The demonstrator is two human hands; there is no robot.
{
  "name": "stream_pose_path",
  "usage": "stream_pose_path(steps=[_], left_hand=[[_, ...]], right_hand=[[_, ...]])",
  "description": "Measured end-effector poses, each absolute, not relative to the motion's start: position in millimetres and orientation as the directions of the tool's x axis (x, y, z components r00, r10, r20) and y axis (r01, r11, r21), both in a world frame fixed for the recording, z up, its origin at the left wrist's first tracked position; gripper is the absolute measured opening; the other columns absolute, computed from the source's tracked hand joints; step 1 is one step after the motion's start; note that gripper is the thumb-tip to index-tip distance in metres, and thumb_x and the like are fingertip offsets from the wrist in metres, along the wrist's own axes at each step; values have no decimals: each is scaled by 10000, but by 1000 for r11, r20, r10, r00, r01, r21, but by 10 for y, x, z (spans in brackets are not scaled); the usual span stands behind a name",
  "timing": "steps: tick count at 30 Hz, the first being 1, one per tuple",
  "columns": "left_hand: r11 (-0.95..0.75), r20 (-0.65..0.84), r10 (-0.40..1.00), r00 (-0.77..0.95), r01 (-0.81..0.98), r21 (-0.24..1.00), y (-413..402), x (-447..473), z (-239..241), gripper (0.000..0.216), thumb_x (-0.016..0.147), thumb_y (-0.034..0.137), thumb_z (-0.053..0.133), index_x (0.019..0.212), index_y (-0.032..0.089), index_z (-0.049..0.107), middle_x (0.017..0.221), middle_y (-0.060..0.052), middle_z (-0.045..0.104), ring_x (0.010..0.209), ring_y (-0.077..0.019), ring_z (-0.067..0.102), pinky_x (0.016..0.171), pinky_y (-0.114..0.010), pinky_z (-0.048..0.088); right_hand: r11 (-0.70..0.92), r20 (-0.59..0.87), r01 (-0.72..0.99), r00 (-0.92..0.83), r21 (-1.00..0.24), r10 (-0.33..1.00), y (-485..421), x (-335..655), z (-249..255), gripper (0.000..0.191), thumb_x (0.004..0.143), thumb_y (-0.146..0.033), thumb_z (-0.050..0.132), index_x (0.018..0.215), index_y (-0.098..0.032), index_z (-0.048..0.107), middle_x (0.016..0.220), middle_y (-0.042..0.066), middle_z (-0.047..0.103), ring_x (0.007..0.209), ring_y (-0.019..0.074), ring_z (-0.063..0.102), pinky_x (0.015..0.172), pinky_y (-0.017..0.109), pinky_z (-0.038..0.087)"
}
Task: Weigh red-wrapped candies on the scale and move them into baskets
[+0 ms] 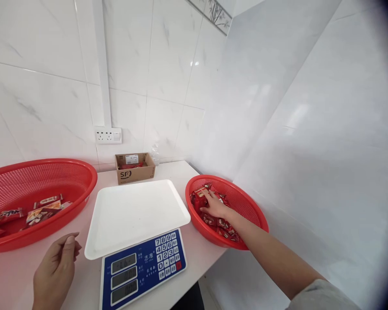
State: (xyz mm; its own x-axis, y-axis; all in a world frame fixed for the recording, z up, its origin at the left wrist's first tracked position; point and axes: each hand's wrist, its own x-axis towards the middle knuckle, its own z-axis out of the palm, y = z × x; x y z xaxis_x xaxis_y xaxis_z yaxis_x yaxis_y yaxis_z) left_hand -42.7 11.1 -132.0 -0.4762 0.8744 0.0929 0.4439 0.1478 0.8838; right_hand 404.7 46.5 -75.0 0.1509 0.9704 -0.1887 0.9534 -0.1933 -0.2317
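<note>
My right hand [215, 206] reaches into the right red plastic basket [245, 206]. Its fingers are apart and rest on the small red-wrapped packets [224, 224] heaped there; the hand partly covers them. I see no packet gripped in it. Beside the left edge of the scale, my left hand [55, 267] hovers over the table with fingers curled in and thumb laid against them, and nothing shows in it. Between the hands stands a digital scale [142, 267] with a blue keypad panel and a bare white tray [137, 215].
On the left a larger red basket [87, 172] holds several wrapped snack packets [43, 213]. At the back stand an open cardboard box [137, 173] with red items inside and a clear plastic bottle [155, 154]. Tiled walls close off the back; a smooth panel borders the right.
</note>
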Motion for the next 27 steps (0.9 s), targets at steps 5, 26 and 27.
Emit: stream_pose_path(steps=[5,26,27], left_hand=[[141,78,895,-438,445,885,112,-421,-1252,378,751,594,400,897,290,572,684,52,604,692,-183,604,646,-268,486],[39,137,915,-380,419,907,97,-412,-1254,566,672,680,412,912,204,603,634,13,579,631,-191,582,596,-287,473],[36,135,914,-383,409,912,99,-416,-1262,575,665,689,418,909,204,606,631,14,582,627,-192,583,597,-291,476]], right_hand=[[-156,-281,968,97,-197,955,487,3934,-741,545,845,-326,575,1340,-223,374,1407,107,355,1149,269,482,920,495,419],[-28,-59,964,13,-263,998,760,3623,-891,330,878,-330,529,1174,-184,525,1197,75,546,1002,201,571,830,418,484],[-27,-41,964,17,-263,999,741,3627,-903,337,874,-330,535,1175,-180,526,1200,79,547,1012,205,568,840,424,478]])
